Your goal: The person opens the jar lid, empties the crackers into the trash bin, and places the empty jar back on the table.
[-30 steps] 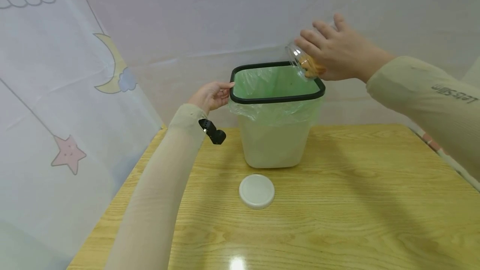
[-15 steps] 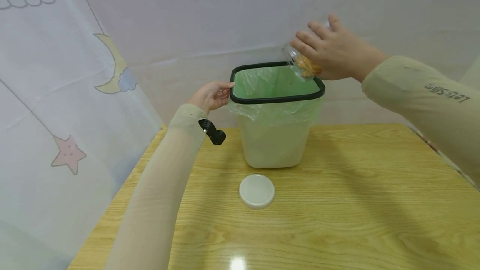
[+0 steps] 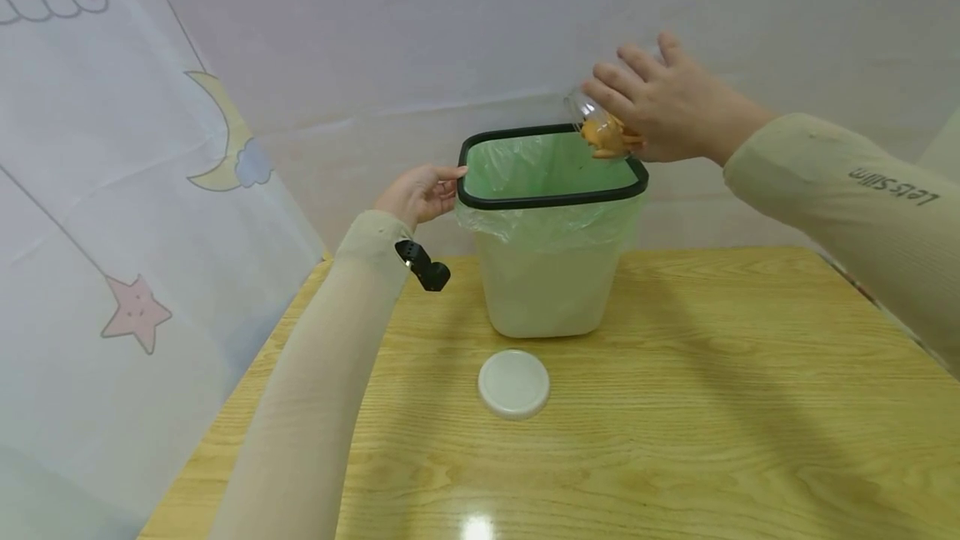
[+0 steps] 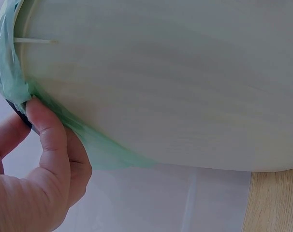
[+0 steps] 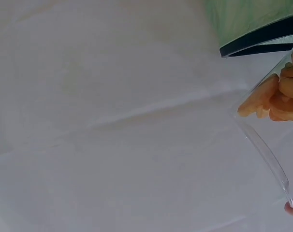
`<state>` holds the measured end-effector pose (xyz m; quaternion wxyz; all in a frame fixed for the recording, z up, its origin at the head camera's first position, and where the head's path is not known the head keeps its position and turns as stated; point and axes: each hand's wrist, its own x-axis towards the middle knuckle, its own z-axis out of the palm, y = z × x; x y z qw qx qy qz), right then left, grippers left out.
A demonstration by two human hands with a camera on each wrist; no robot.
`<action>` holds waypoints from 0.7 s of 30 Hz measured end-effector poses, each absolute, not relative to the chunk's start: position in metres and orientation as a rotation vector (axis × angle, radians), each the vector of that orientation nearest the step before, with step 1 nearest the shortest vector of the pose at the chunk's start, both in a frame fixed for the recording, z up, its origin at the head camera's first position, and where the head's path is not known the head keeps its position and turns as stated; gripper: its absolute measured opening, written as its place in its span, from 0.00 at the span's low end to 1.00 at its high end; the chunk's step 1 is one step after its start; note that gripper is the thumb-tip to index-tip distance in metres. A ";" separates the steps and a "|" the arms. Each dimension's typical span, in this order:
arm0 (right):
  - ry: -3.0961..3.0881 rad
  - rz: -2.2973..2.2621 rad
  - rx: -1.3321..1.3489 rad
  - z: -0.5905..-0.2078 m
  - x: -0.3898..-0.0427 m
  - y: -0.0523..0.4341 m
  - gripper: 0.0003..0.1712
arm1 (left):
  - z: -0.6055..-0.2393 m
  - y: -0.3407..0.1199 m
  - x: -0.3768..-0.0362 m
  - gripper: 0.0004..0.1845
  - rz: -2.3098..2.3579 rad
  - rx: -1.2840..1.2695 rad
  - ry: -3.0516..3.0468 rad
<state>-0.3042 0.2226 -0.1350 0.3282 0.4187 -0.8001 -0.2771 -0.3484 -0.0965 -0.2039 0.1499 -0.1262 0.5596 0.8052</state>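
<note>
Left hand pinches the black rim of the bin (green liner). Right hand grips a tilted clear jar of orange pieces over the bin's opening.

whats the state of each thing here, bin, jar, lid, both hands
bin: upright on the table, open, lined with a green bag
jar: open, tilted mouth-down over the bin, orange pieces at its mouth
lid: off the jar, flat on the table in front of the bin
left hand: grips the bin's rim
right hand: holds the jar
</note>
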 end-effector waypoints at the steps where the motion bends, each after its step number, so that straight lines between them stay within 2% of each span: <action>1: -2.079 -0.738 1.099 -0.135 -0.304 0.223 0.53 | -0.204 -0.096 -0.348 0.10 2.312 -0.362 1.609; 12: -2.026 -0.826 1.111 -0.129 -0.303 0.225 0.61 | -0.203 -0.095 -0.349 0.09 2.317 -0.368 1.600; 21: -2.021 -0.906 1.095 -0.127 -0.301 0.223 0.60 | -0.203 -0.096 -0.348 0.08 2.317 -0.360 1.594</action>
